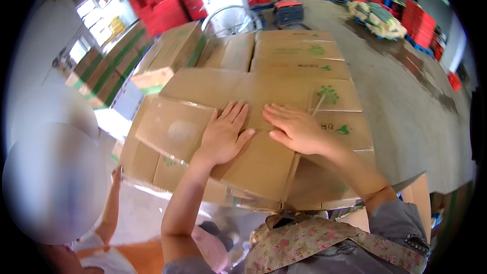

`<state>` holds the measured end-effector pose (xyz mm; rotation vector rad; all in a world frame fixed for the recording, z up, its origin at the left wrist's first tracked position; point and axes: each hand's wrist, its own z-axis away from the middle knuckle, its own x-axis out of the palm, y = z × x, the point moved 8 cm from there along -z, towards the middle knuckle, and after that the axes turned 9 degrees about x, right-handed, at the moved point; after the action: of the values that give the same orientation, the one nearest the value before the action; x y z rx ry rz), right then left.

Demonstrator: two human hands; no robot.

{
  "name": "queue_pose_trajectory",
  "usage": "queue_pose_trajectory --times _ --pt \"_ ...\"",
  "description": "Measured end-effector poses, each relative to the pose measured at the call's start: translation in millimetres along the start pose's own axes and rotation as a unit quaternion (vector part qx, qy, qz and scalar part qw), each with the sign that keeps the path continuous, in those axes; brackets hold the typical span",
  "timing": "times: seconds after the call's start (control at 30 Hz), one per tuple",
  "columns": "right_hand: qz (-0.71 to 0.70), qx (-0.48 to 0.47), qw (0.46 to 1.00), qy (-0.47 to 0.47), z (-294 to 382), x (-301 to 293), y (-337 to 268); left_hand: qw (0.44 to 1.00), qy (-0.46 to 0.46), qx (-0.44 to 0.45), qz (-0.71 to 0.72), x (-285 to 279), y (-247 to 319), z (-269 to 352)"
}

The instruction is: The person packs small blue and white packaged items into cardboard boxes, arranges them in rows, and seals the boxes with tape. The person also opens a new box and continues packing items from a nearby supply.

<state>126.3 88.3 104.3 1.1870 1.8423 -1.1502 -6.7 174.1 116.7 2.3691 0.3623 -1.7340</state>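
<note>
Both palms press down on a brown cardboard box (258,171) on top of a broad stack of cartons. My left hand (223,137) lies flat there, fingers pointing away from me and the thumb spread. To its right, my right hand (296,129) rests palm down, its fingers angled left towards the other hand. Neither one holds anything. A taped carton (171,129) with a shiny plastic edge sits just left of my left hand. Beside my right wrist, a carton (348,127) bears a green print and dark writing. What the palms cover is hidden.
A co-worker's hand (116,175) touches the stack's left corner. A round fan (232,21) stands behind the cartons. Red crates (167,13) are piled at the back left, and more cartons (114,68) stand to the left. An open cardboard box (416,203) is at my right.
</note>
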Motion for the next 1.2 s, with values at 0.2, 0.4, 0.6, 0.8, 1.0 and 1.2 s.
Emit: queue_pose_trajectory --times 0.2,0.4,0.6,0.8,1.0,1.2 --pt "-0.148 0.052 0.959 -0.234 -26 0 23 0.997 -0.062 -0.037 0.037 21 -13 11" --pt "-0.087 0.222 0.95 0.201 -124 -149 180 0.997 -0.043 -0.005 0.06 27 -4 -10" --pt "0.076 0.304 0.939 -0.139 -108 30 116 0.995 -0.067 -0.052 0.046 24 -13 17" --pt "0.094 0.309 0.942 -0.086 -98 12 118 0.996 -0.05 -0.025 0.066 25 -8 8" --pt "0.1 0.276 0.952 -0.082 -110 30 146 0.996 -0.032 -0.024 0.078 26 -11 5" --pt "-0.702 0.307 0.638 0.072 -92 43 228 0.997 -0.021 -0.052 0.045 30 -30 33"
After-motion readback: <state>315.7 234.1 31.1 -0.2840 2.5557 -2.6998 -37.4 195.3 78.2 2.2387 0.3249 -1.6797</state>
